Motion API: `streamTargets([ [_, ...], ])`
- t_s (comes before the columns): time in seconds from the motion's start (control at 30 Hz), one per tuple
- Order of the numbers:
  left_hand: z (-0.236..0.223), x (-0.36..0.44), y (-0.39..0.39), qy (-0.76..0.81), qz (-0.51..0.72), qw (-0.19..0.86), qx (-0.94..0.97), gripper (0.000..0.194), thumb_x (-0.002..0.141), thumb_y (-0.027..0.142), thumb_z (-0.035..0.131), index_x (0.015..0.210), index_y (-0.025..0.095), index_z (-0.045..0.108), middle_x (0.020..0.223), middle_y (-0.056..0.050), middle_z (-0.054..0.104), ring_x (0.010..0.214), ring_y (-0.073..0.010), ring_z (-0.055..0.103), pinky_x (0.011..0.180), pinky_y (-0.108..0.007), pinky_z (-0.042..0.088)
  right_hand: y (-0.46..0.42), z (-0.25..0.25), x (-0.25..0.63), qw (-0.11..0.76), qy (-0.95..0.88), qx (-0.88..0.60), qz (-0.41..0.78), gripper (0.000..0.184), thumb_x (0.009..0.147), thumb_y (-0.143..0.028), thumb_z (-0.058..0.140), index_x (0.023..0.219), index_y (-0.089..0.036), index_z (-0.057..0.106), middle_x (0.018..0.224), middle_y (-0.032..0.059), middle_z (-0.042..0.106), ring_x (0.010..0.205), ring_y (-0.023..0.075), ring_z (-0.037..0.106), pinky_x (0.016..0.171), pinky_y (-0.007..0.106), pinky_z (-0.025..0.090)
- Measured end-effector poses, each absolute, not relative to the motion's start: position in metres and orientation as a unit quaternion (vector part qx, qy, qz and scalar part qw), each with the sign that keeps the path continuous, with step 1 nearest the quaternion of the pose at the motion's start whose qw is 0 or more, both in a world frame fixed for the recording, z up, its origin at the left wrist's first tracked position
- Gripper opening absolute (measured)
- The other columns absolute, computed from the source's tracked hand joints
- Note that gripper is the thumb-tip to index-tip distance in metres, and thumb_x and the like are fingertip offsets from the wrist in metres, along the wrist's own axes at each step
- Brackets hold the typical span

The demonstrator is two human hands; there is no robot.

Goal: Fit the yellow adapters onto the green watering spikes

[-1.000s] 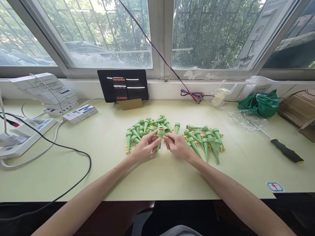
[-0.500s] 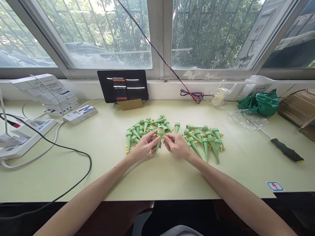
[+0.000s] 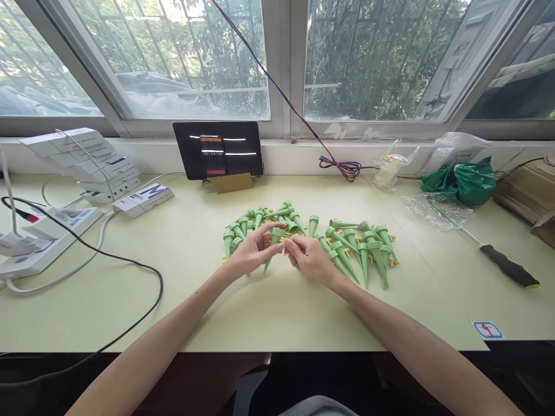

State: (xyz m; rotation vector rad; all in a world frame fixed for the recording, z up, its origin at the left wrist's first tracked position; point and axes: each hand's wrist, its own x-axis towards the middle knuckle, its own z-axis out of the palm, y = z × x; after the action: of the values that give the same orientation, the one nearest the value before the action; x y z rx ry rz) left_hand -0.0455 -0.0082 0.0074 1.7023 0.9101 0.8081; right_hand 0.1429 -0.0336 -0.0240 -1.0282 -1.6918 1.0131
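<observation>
A green plant watering spike (image 3: 276, 236) sits in my left hand (image 3: 251, 253), its ribbed cap up and its point slanting down to the left. Thumb and fingers of that hand curve around it just below the cap. Right beside the cap, my right hand (image 3: 310, 257) is closed in a pinch on what looks like a small yellow valve, mostly covered by the fingertips. Behind my left hand lies a heap of similar green spikes (image 3: 228, 236) with yellow pieces. Another group of spikes (image 3: 375, 254) lies just right of my right hand, and one single spike (image 3: 313, 224) stands between the groups.
A tablet (image 3: 217, 151) leans at the back, reflecting a phone timer. White boxes (image 3: 143, 199) and a power strip (image 3: 56, 237) with cables are on the left. To the right lie a screwdriver (image 3: 509, 266), a green plastic bag (image 3: 459, 182) and a brown bag (image 3: 526, 193).
The held spike has shifted slightly left and tilted more. My left fingers have spread and lifted a little; my right fingertips have come left, close to the left thumb.
</observation>
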Motion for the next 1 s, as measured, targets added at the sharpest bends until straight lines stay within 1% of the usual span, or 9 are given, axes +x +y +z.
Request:
streamTargets([
  [0.1,0.015,-0.053,-0.002,0.393,0.386,0.489,0.676,0.050,0.083,0.042,0.072,0.127,0.023,0.058,0.063,0.005,0.047,0.047,-0.0059,0.036,0.039,-0.017,0.025,-0.035,-0.025,0.142,0.454,-0.681,-0.431,0.381,0.043,0.102,-0.049,0.039,0.076,-0.019,0.056,0.056,-0.0032,0.053,0.049,0.0102,0.046,0.054,0.024,0.037],
  [0.2,0.019,-0.061,0.006,0.414,0.446,0.463,0.644,0.049,0.082,0.042,0.073,0.124,0.022,0.058,0.070,0.001,0.057,0.053,-0.0084,0.048,0.041,-0.016,0.031,-0.038,-0.028,0.139,0.439,-0.725,-0.431,0.310,0.036,0.102,-0.040,0.043,0.075,-0.019,0.055,0.062,-0.0020,0.055,0.055,0.0112,0.047,0.057,0.024,0.037],
  [0.33,0.018,-0.065,0.011,0.424,0.479,0.452,0.622,0.049,0.079,0.041,0.076,0.120,0.021,0.060,0.067,0.001,0.058,0.063,-0.0131,0.058,0.043,-0.015,0.034,-0.043,-0.035,0.131,0.399,-0.791,-0.400,0.236,0.020,0.100,-0.025,0.047,0.086,-0.018,0.059,0.082,0.0035,0.063,0.072,0.0150,0.055,0.067,0.026,0.041],
  [0.47,0.017,-0.062,0.010,0.417,0.479,0.461,0.619,0.050,0.076,0.040,0.079,0.118,0.020,0.061,0.068,0.000,0.062,0.066,-0.0146,0.062,0.047,-0.017,0.039,-0.046,-0.036,0.123,0.355,-0.838,-0.374,0.178,0.014,0.100,-0.022,0.048,0.100,-0.017,0.062,0.098,0.0090,0.064,0.089,0.0195,0.058,0.080,0.031,0.047],
  [0.53,0.017,-0.061,0.009,0.415,0.478,0.466,0.618,0.050,0.075,0.040,0.079,0.117,0.020,0.061,0.069,0.000,0.063,0.067,-0.0148,0.062,0.049,-0.017,0.041,-0.049,-0.033,0.119,0.337,-0.865,-0.345,0.138,0.015,0.099,-0.022,0.050,0.105,-0.016,0.062,0.103,0.0104,0.064,0.098,0.0221,0.056,0.087,0.035,0.047],
  [0.63,0.017,-0.060,0.009,0.413,0.476,0.474,0.615,0.050,0.075,0.040,0.079,0.117,0.020,0.061,0.071,0.000,0.065,0.066,-0.0139,0.062,0.052,-0.018,0.044,-0.053,-0.030,0.113,0.303,-0.896,-0.313,0.086,0.018,0.100,-0.024,0.050,0.113,-0.019,0.061,0.121,0.0113,0.062,0.108,0.0247,0.051,0.095,0.040,0.046],
  [0.77,0.015,-0.061,0.010,0.406,0.479,0.481,0.612,0.049,0.076,0.038,0.079,0.117,0.020,0.060,0.070,0.001,0.064,0.066,-0.0128,0.061,0.058,-0.020,0.048,-0.055,-0.033,0.109,0.263,-0.911,-0.316,0.044,0.028,0.101,-0.032,0.049,0.125,-0.021,0.058,0.142,0.0101,0.052,0.117,0.0287,0.046,0.099,0.046,0.044],
  [0.87,0.015,-0.061,0.010,0.406,0.478,0.481,0.612,0.049,0.076,0.037,0.079,0.117,0.019,0.060,0.068,0.001,0.062,0.064,-0.0124,0.059,0.060,-0.021,0.049,-0.054,-0.036,0.109,0.243,-0.916,-0.317,0.038,0.033,0.102,-0.035,0.047,0.130,-0.021,0.055,0.144,0.0102,0.052,0.119,0.0297,0.045,0.098,0.046,0.044],
  [1.0,0.014,-0.060,0.009,0.410,0.470,0.482,0.615,0.049,0.076,0.039,0.079,0.117,0.019,0.061,0.071,0.000,0.064,0.062,-0.0123,0.059,0.052,-0.018,0.043,-0.053,-0.037,0.109,0.234,-0.919,-0.314,0.033,0.032,0.102,-0.033,0.047,0.129,-0.020,0.056,0.140,0.0108,0.056,0.120,0.0301,0.045,0.098,0.046,0.044],
])
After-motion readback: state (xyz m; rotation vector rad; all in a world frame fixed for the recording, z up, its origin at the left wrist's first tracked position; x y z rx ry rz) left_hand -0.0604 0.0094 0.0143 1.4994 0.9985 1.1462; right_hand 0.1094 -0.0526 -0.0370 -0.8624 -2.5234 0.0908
